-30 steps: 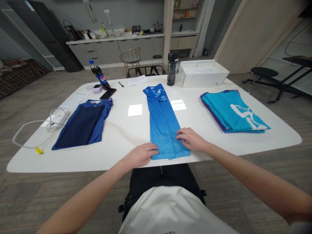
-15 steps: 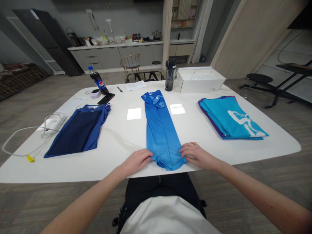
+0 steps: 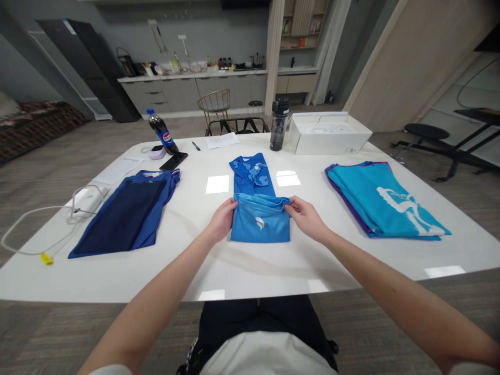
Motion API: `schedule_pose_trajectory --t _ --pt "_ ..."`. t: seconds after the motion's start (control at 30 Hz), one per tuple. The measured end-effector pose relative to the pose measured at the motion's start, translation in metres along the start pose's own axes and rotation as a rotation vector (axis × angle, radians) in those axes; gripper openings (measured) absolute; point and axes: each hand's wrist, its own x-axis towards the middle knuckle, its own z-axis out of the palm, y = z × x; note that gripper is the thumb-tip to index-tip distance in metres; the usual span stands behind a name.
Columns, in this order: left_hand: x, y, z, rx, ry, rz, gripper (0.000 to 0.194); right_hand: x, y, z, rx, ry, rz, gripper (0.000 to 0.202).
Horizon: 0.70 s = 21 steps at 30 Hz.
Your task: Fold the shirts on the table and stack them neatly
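Through the head camera I have the left hand (image 3: pixel 223 217) pinched narrow, thumb and fingers gripping the hem of a blue shirt (image 3: pixel 260 213) at its 9 o'clock corner, while the right hand (image 3: pixel 307 214) grips the other corner at 3 o'clock the same way. The shirt lies right ahead of me on the white table (image 3: pixel 195 271), its near part doubled over so that the hem crosses the middle, with a white emblem (image 3: pixel 260 223) facing up on the fold and the patterned sleeve and collar pointing to 12. Reading the clock from that shirt, I see a turquoise pile of clothes (image 3: pixel 363 198) well apart at 3 o'clock and a navy garment (image 3: pixel 121 216) at 9, lying over another blue top (image 3: pixel 172 182); just beyond those sits a white charger (image 3: pixel 89 200). Farther out, a phone (image 3: pixel 174 161) lies at 10 with a cola bottle (image 3: pixel 162 131) standing close behind it, a paper sheet (image 3: pixel 223 140) at 11, a water bottle (image 3: pixel 278 127) between 12 and 1, and a white box (image 3: pixel 330 143) between 1 and 2.
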Motion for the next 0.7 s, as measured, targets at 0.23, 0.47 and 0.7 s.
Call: schedule_pose_trajectory --t 0.23,0.47,0.7 --pt "0.094 0.015 -0.004 -0.069 0.204 -0.25 0.016 0.101 0.026 0.008 -0.116 0.056 -0.003 0.027" --pt "0.142 0.012 -0.028 0.218 0.172 -0.342 0.036 0.157 0.058 0.015 -0.465 -0.073 0.272 0.035" --pt "0.167 0.028 -0.036 0.449 0.072 0.102 0.039 0.171 0.051 0.005 -0.236 0.024 0.068 0.037"
